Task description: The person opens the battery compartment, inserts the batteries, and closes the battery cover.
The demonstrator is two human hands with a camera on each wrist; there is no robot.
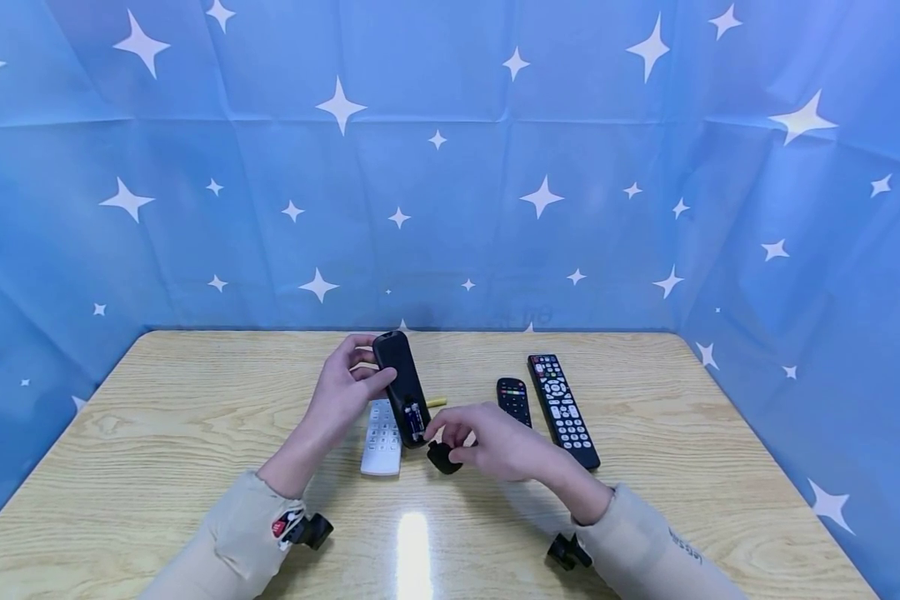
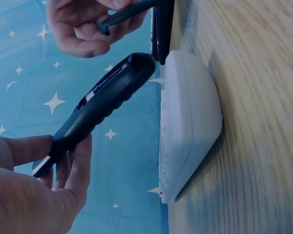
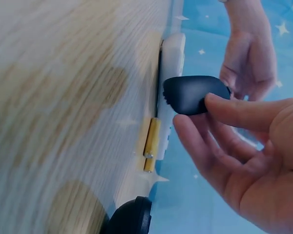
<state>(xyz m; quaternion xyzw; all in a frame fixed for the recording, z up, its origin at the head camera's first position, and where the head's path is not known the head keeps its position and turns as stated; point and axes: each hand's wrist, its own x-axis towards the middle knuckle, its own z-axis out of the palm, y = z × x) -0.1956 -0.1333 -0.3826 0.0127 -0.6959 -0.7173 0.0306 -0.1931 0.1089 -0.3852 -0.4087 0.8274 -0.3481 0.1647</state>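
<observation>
White remote (image 1: pixel 381 454) lay buttons-up on the wooden table (image 1: pixel 217 400); all places below go by it. Left hand (image 1: pixel 345 379) gripped the black remote (image 1: pixel 401 375), thumb on its back, fingers around the far side. That remote was tilted and lifted off the table, above the white remote and slightly to its right, back facing up. Its battery compartment (image 1: pixel 414 417) was uncovered with batteries inside (count too small to tell).

Right hand (image 1: pixel 491 437) pinched the black battery cover (image 3: pixel 190 92) between thumb and fingers, just right of the white remote. Hands were apart from each other; the cover was off the black remote, near its compartment end. Whether a right fingertip touched that remote, cannot tell.

Two yellow batteries (image 3: pixel 151 139) lay just beside the white remote, on its right (head view shows one part-hidden). Small remote (image 1: pixel 513 396) lay farther right of it, partly behind the right hand; long remote (image 1: pixel 566 408) was farthest right, buttons up. Blue backdrop (image 1: pixel 450 167) with white stars hung beyond the white remote. Pale sleeves (image 1: pixel 232 533) were on its near side.
</observation>
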